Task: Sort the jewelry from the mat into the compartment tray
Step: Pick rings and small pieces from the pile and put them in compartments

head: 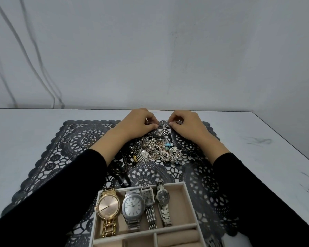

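- Left hand (139,124) and right hand (188,126): both are at the far edge of the mat with fingers curled. The fingertips face each other, and each pinches one end of the visible stretch of a silver chain (163,123).
- Silver chain: the short stretch held between the two hands runs roughly left to right. Its nearer part drops into the heap and cannot be traced there.
- Jewelry heap (157,151): a tangled pile at the middle of the mat, just nearer than the hands. It holds pearl clusters, silver shell-shaped pieces and one turquoise bit, and has no single long axis.
- Loose rings (88,133): several thin hoops lie flat on the left part of the mat, well apart from the heap.
- Dark beaded strand (122,168): trails from the heap toward the tray, beside the left sleeve.
- Compartment tray (188,199): a beige-lined tray resting on the near part of the mat. Its far compartment runs left to right.
- Watches: gold watch (108,208), large silver watch (133,206), square watch (148,197) and small dark-dial watch (162,197). They lie side by side with dials up and straps running far to near.
- Mat (61,157): black lace-patterned with a scalloped edge.
- Table (260,139): pale with faint grey veining.
- Wall (168,50): plain grey, with thin cables (26,50) hanging at the left.
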`<state>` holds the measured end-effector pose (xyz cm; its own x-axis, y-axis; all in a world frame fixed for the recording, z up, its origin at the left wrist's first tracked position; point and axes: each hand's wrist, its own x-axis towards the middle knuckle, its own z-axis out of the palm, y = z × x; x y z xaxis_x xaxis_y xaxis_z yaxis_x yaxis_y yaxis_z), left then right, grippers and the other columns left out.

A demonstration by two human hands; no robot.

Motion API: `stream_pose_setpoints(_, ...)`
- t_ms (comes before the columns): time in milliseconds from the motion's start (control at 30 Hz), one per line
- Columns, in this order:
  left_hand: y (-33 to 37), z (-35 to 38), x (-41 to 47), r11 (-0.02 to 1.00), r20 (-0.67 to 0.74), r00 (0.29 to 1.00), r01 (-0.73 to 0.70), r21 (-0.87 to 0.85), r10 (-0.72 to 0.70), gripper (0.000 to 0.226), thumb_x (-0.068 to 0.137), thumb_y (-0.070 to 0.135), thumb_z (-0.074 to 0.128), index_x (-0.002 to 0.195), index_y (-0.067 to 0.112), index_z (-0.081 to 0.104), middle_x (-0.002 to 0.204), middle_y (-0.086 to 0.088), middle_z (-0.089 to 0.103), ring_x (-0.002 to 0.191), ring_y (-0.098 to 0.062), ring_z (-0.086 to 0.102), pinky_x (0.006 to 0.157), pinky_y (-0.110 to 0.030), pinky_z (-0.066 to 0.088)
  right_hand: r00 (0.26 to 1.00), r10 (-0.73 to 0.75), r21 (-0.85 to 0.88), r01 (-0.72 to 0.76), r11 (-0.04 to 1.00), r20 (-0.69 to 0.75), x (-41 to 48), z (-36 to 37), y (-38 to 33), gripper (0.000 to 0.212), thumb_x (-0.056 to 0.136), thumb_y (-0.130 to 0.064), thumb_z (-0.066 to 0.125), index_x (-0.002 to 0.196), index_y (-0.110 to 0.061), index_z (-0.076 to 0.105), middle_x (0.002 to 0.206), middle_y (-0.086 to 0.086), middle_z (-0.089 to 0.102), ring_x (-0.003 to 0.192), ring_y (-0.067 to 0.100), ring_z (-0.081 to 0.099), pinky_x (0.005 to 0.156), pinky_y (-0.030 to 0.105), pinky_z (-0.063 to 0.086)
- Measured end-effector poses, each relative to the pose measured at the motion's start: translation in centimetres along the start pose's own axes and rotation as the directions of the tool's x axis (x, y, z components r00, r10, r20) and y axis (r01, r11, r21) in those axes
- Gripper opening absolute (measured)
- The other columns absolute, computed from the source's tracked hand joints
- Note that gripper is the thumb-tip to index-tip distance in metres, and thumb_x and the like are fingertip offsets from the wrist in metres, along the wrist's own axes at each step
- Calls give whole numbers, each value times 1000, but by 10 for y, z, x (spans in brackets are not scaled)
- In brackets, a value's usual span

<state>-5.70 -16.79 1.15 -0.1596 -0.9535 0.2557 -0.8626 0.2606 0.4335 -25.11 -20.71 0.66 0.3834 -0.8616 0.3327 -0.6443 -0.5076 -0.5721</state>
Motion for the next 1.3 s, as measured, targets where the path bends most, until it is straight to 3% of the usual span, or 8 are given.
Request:
stream_pose_setpoints(133, -2, -3, 2, 998, 20, 999, 47, -35, -47, 12, 87, 27, 70, 96, 21, 73, 87, 9, 59, 81, -7, 54, 65, -14, 35, 1000, 15, 69, -15, 998, -6, -1, 2, -2, 18, 89, -17, 62, 105, -19, 70, 99, -8, 68, 88, 4, 56, 72, 3, 36)
stream_pose_setpoints(233, -1, -3, 4, 998, 66, 996, 65, -21, -64, 10, 87, 25, 69, 94, 19, 71, 89, 7, 62, 83, -8, 55, 71, -18, 37, 998, -10, 13, 9, 1000, 68, -1, 5, -4, 24, 91, -20, 61, 114, -21, 69, 112, -6, 68, 99, 5, 56, 86, 14, 36)
stream_pose_setpoints(433, 1, -5, 5, 995, 171, 980, 99, 16, -100, 2, 91, 21, 63, 93, 21, 61, 80, 14, 54, 78, -6, 50, 70, -19, 35, 996, -8, 5, 8, 1000, 86, 0, 6, -2, 17, 89, -18, 62, 104, -22, 70, 109, -3, 67, 102, 13, 58, 92, 28, 46)
stream_pose_setpoints(533, -1, -5, 3, 996, 170, 981, 91, -1, -90, 5, 91, 22, 63, 94, 22, 59, 86, 9, 57, 78, -7, 51, 71, -22, 36, 996, -9, 4, 8, 1000, 87, 1, 6, -2, 17, 89, -20, 62, 105, -23, 69, 111, -3, 66, 104, 12, 57, 92, 26, 44)
stream_pose_setpoints(633, -4, -7, 2, 995, 146, 987, 73, -74, -62, 7, 90, 21, 67, 91, 22, 60, 81, 11, 58, 71, 0, 50, 63, -15, 36, 997, 4, -31, -1, 1000, 81, 1, 6, -1, 15, 90, -20, 61, 102, -21, 69, 110, -2, 66, 103, 14, 57, 87, 25, 41)
stream_pose_setpoints(867, -7, -11, 1, 983, 111, 990, 99, -157, -82, 9, 89, 14, 68, 91, 22, 66, 78, 13, 61, 73, 1, 54, 62, -4, 35, 996, 25, -32, -22, 999, 91, -1, -1, 2, 20, 93, -11, 55, 101, -20, 71, 108, -3, 66, 97, 9, 54, 80, 16, 33)
stream_pose_setpoints(1167, -7, -12, -6, 973, 56, 990, 134, -189, -126, 7, 88, 16, 67, 86, 22, 67, 84, 10, 66, 79, -4, 58, 73, -20, 43, 997, 25, -63, -20, 998, 79, -3, -6, 4, 17, 91, -8, 59, 98, -15, 73, 104, 0, 66, 91, 7, 52, 80, 16, 35)
stream_pose_setpoints(1300, -3, -12, -19, 963, -38, 991, 118, -244, -131, 10, 91, 13, 63, 85, 21, 65, 78, 12, 64, 75, -2, 57, 67, -16, 40, 1000, 24, -47, -23, 999, 14, -5, -5, 1, 14, 90, -8, 60, 96, -12, 73, 98, 1, 68, 87, 8, 53, 76, 16, 36)
